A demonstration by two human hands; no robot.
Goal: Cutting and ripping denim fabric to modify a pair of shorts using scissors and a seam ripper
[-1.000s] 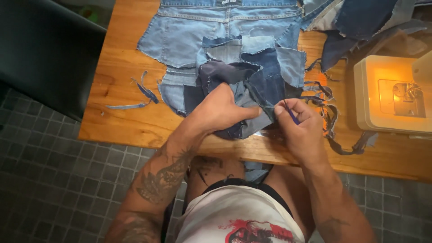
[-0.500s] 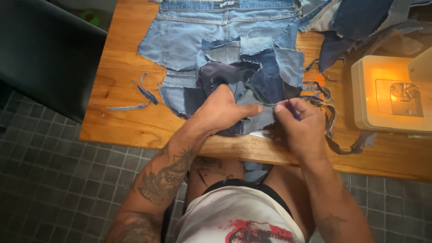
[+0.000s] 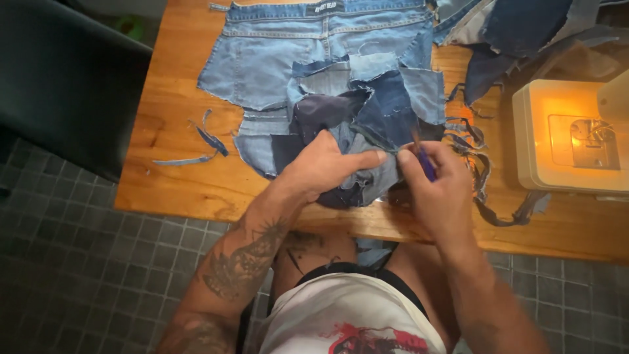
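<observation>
Working at the near edge of a wooden table (image 3: pixel 170 177), a seated person bends over a patchwork of denim pieces (image 3: pixel 354 111), the left hand (image 3: pixel 324 164) closed over a bunched fold of the cloth, thumb stretched out along a seam, while the right hand (image 3: pixel 439 190) pinches a slim blue-handled tool (image 3: pixel 424 160) with its fingers curled tight, its tip meeting the fabric just beside that thumb. Beyond the hands lies a pale cut-open pair of jeans (image 3: pixel 262 59), waistband toward the far edge, overlaid with darker navy patches with raw, frayed borders. Loose blue strips (image 3: pixel 206 137) rest on bare wood to the left, well apart from the work; tangled seam offcuts (image 3: pixel 475 157) crowd the right, between the hands and a cream sewing machine (image 3: pixel 570 137) lit warm orange. More dark denim (image 3: pixel 517 33) is heaped at the far right corner. Grey tiled floor (image 3: pixel 78 262) shows below the table edge
</observation>
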